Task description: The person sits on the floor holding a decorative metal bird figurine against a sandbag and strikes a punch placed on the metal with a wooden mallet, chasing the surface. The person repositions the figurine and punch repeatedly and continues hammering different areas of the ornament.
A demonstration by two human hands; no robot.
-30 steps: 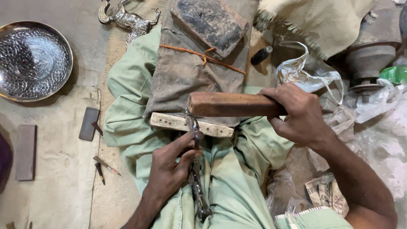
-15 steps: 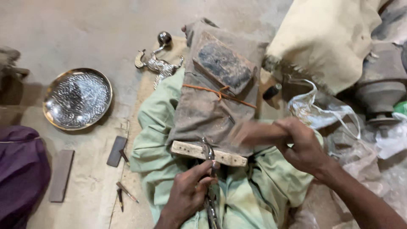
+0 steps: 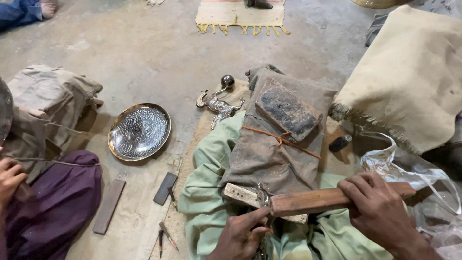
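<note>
My right hand (image 3: 380, 214) grips a long brown wooden bar (image 3: 308, 201), held level across my lap. Its left end rests on a small shiny metal piece (image 3: 263, 194). That piece is held by dark pliers in my left hand (image 3: 240, 236), against a pale wooden block (image 3: 240, 195) lying on my green-clothed legs. Most of the pliers is hidden by my hand and the frame's bottom edge. Behind the block, a grey cloth-wrapped bundle (image 3: 269, 154) tied with orange cord carries a dark flat slab (image 3: 287, 109).
An embossed round metal plate (image 3: 139, 131) and a silver figurine (image 3: 219, 106) lie on the concrete floor. Flat bars (image 3: 109, 206) and small punches (image 3: 168, 235) sit at the left. Another person in purple (image 3: 43, 202) sits at the left. Burlap (image 3: 409, 72) and plastic bags (image 3: 414, 168) fill the right.
The camera has tilted up, showing more floor and a neighbouring person. My right hand swung the wooden bar away, then brought it back down onto the metal piece.
</note>
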